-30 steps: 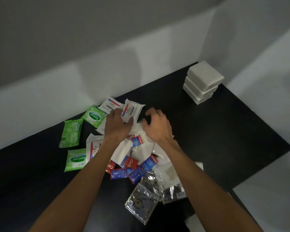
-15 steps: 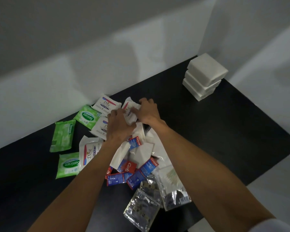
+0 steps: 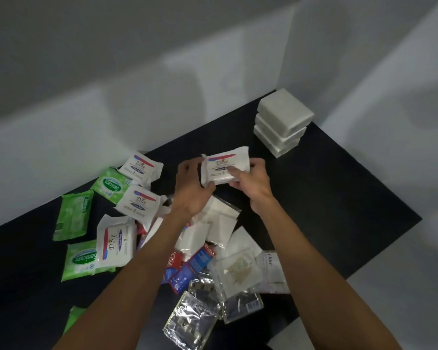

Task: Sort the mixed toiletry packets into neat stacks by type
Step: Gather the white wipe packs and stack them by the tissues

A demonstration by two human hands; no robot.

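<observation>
Farthest left of the fingers, three green Sanicare packets point(image 3: 74, 214) lie flat on the black tabletop point(image 3: 339, 198), and the corner of a fourth shows near the bottom edge. Between them and the left hand lie three white Dove packets point(image 3: 139, 202). One sits toward the wall, one is just beside the left wrist, and one nearer the person overlaps a green packet.

The left hand point(image 3: 190, 188) is raised above the heap, its fingers point(image 3: 185, 168) curled round the left end of the held Dove packet point(image 3: 225, 165). That packet is off the tabletop, face up toward the camera with its label readable. The right hand point(image 3: 250, 183) grips its right end, thumb across the front and the other fingers wrapped behind.

Below both hands and between the forearms lies a loose heap. White sachets point(image 3: 208, 223) sit just under the fingers, red and blue Colgate sachets point(image 3: 190, 263) lie nearer the person, and crinkled clear bags point(image 3: 195, 322) lie nearest of all, overlapping each other.

To the right of the fingers and farther back, a stack of white blocks point(image 3: 282, 125), three high, stands at the corner of the tabletop, apart from the heap.
</observation>
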